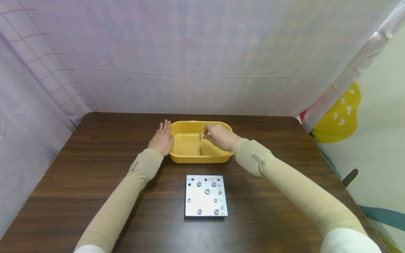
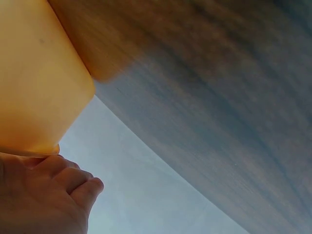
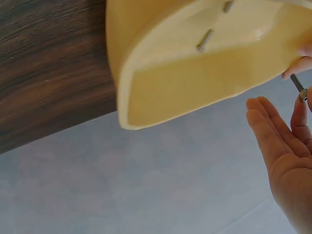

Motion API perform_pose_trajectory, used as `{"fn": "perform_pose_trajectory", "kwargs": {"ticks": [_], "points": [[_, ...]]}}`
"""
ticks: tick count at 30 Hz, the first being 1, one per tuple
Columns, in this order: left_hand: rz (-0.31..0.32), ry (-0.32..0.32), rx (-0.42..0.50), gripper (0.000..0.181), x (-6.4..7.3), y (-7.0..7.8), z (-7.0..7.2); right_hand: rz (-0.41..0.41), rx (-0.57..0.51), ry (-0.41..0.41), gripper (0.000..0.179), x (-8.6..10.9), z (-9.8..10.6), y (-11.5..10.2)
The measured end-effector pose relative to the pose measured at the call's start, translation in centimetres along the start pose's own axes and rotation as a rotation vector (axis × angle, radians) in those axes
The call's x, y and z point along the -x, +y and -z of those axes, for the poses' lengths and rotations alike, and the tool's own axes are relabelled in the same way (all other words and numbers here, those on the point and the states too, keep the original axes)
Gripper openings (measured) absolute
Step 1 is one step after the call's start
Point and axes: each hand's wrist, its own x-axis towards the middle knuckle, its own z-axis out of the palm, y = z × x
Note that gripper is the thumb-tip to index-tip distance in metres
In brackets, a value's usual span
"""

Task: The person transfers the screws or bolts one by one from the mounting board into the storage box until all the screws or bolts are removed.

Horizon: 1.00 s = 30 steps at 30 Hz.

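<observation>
A yellow plastic basin [image 1: 186,160] stands toward the far side of the table. Straight-fingered, my left hand [image 1: 162,139] rests against its left rim; the left wrist view shows that hand [image 2: 46,195] at the rim's edge. Above the basin's right half, my right hand [image 1: 221,137] pinches a metal screw [image 3: 298,87] between thumb and finger, its other fingers extended. Two more screws lie apart on the basin floor, the nearer screw [image 1: 200,151] close to the front wall and the farther screw [image 1: 200,137] by my right fingertips.
Nearer to me than the basin, a square silver metal plate [image 1: 204,203] lies on the dark wooden table [image 1: 269,211], with several screws and small holes across its top. A pale cloth curtain [image 1: 190,70] hangs behind the table's far edge.
</observation>
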Motion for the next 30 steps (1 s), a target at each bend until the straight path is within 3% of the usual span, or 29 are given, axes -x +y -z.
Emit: {"fn": "perform_pose_trajectory", "kwargs": {"ticks": [15, 22, 30], "points": [[-0.001, -0.009, -0.014, 0.060, 0.0, 0.2, -0.1, -0.177, -0.039, -0.121, 0.020, -1.5, 0.3, 1.8], [0.005, -0.004, -0.011, 0.060, -0.1, 0.1, 0.0, -0.202, -0.021, -0.159, 0.025, -2.5, 0.0, 2.4], [0.008, -0.005, -0.010, 0.061, -0.1, 0.0, 0.1, -0.173, 0.036, -0.163, 0.028, -3.0, -0.6, 2.9]]}}
